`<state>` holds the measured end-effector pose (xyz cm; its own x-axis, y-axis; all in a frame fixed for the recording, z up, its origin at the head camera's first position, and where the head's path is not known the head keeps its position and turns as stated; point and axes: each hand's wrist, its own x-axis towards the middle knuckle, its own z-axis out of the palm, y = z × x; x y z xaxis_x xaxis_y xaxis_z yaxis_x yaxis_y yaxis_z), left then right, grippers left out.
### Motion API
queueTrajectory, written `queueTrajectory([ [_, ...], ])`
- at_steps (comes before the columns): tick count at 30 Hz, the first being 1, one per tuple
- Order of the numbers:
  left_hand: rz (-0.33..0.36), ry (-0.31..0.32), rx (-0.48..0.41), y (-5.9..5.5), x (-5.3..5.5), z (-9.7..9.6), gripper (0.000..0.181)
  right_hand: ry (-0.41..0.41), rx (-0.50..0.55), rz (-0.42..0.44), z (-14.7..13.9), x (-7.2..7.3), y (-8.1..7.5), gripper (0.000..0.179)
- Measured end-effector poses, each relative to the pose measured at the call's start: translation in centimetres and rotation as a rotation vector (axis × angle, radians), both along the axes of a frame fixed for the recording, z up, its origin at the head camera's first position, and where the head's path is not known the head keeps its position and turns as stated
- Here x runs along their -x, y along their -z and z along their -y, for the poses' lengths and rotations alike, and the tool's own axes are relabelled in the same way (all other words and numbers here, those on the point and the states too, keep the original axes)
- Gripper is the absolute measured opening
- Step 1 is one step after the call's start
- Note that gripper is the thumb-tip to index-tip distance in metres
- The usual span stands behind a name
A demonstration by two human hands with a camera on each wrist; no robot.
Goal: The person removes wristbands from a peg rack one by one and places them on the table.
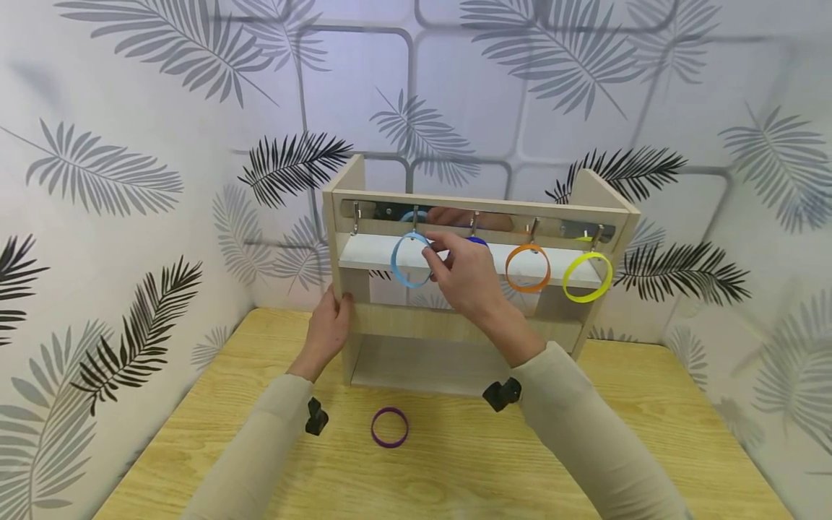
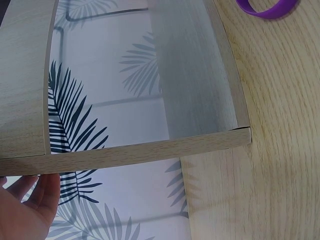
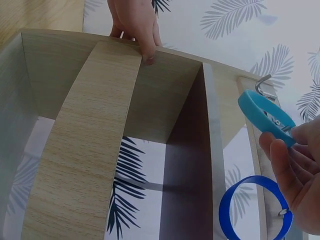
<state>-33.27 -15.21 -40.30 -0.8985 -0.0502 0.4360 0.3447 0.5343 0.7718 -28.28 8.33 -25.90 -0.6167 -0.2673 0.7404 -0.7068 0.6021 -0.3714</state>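
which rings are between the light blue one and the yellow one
In the head view, the dark blue ring, mostly hidden by the right hand, and the orange ring hang between them.

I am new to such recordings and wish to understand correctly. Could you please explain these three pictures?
No machine here: a person uses two bare hands. The wide picture is taken from the head, the other two from the left and right wrists. The right hand pinches a light blue ring at a hook; the left hand grips the side of a wooden rack. A dark blue ring, an orange ring and a yellow ring hang from other hooks. On the table lies a purple ring.
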Motion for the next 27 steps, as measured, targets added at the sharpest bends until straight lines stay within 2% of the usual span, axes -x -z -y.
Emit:
queueTrajectory([
  [12,-0.001,0.002,0.007,0.0,0.0,0.1,0.049,-0.033,-0.028,-0.034,-0.5,-0.9,0.1,0.023],
  [19,0.002,0.007,-0.002,0.0,-0.1,0.0,0.050,-0.042,-0.030,0.020,-1.2,-1.4,0.9,0.023],
  [27,-0.006,0.017,-0.005,-0.1,-0.2,0.0,0.051,-0.020,-0.064,0.037,-2.0,-1.8,2.4,0.021],
])
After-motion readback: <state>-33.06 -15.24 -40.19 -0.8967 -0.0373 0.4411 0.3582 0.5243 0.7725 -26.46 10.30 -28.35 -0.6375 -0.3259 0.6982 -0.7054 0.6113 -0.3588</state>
